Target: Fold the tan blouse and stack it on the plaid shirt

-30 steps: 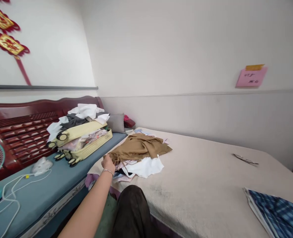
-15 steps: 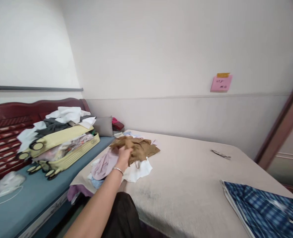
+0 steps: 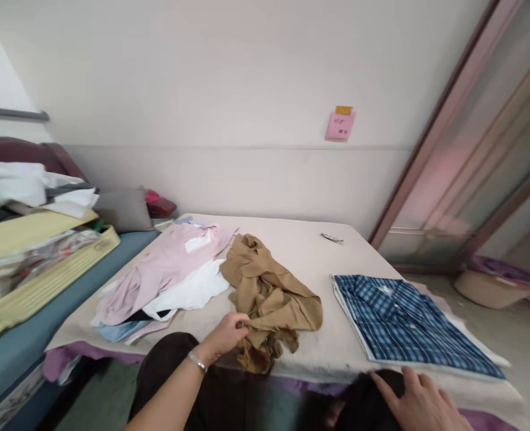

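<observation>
A crumpled brown garment (image 3: 283, 287) lies near the front edge of the bed, partly hanging over it. My left hand (image 3: 225, 340) pinches its near left edge, fingers closed on the cloth. My right hand (image 3: 426, 400) rests on my dark-clad right knee with fingers spread, holding nothing. Just beyond that hand lies a folded blue plaid shirt (image 3: 399, 317), flat on top of paler cloth. To the left of the brown garment is a loose heap with a pink garment (image 3: 166, 263) over a white one (image 3: 193, 287).
A yellow suitcase (image 3: 49, 272) stuffed with things lies partly open on the blue mattress (image 3: 107, 263) at left. A pair of glasses (image 3: 332, 239) sits toward the back of the bed. A pink note (image 3: 340, 127) is taped to the wall. A tub (image 3: 493, 286) stands on the floor at right.
My left hand has pulled the brown garment off the heap, toward me and rightward, uncovering the pink and white clothes. The view has turned right, and my right hand has come into sight.
</observation>
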`<action>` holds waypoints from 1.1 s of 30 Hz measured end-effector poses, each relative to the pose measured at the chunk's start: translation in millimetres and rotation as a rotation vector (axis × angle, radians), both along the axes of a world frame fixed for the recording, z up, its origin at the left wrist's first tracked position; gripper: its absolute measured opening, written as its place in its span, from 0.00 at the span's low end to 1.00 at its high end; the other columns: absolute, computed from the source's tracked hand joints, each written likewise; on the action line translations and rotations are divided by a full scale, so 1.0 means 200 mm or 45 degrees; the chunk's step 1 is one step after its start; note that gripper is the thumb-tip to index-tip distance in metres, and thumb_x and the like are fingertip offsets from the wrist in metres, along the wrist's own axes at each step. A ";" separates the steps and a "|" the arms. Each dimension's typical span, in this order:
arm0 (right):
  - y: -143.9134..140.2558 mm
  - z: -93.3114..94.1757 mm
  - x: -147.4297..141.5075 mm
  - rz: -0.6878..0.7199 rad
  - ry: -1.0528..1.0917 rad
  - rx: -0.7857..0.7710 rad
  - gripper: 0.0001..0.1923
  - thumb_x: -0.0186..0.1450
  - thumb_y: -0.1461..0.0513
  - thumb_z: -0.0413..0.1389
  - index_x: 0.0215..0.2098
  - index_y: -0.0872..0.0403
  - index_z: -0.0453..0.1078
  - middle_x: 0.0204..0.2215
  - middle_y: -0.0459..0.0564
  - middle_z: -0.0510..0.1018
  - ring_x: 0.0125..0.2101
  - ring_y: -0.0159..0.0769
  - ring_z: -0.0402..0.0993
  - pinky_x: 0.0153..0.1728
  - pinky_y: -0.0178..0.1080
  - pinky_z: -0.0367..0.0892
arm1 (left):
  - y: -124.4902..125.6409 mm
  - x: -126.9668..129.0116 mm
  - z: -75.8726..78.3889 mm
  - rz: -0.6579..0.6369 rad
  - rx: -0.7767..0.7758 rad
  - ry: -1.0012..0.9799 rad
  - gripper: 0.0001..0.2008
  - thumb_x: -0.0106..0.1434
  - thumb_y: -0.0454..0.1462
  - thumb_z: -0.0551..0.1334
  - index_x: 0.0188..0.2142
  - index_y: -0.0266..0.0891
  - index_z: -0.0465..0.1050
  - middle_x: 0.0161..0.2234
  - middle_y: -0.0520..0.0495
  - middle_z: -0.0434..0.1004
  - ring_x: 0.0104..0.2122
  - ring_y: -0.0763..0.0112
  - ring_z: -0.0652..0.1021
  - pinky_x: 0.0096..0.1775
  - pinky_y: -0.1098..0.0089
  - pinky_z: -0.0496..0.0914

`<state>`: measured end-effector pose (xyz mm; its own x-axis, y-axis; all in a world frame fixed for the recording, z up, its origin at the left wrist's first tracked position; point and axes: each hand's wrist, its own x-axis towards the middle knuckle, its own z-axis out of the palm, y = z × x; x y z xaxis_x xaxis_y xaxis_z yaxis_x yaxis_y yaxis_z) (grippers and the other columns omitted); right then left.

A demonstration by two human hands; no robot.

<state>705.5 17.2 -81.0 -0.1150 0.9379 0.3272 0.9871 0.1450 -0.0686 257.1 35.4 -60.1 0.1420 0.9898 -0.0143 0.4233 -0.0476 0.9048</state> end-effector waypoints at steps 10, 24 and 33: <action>0.00 0.04 -0.25 -0.025 -0.218 0.024 0.16 0.72 0.52 0.47 0.41 0.53 0.71 0.37 0.59 0.76 0.42 0.56 0.75 0.43 0.54 0.71 | 0.04 0.01 -0.06 0.089 -0.059 -0.270 0.09 0.57 0.40 0.63 0.30 0.36 0.80 0.26 0.50 0.75 0.29 0.68 0.70 0.31 0.72 0.60; 0.51 -0.01 -0.62 0.327 0.713 -0.136 0.19 0.66 0.62 0.46 0.47 0.52 0.77 0.37 0.51 0.82 0.35 0.41 0.79 0.35 0.38 0.71 | 0.08 0.01 0.03 -0.106 -0.359 -0.655 0.22 0.61 0.53 0.67 0.42 0.36 0.82 0.38 0.41 0.82 0.36 0.58 0.79 0.39 0.65 0.70; 0.57 0.03 -0.19 -0.289 1.106 0.036 0.22 0.55 0.52 0.52 0.39 0.55 0.80 0.30 0.53 0.83 0.30 0.45 0.76 0.30 0.40 0.66 | 0.20 0.02 -0.08 0.230 0.094 -0.110 0.14 0.64 0.45 0.63 0.32 0.39 0.81 0.27 0.45 0.79 0.28 0.64 0.76 0.33 0.67 0.67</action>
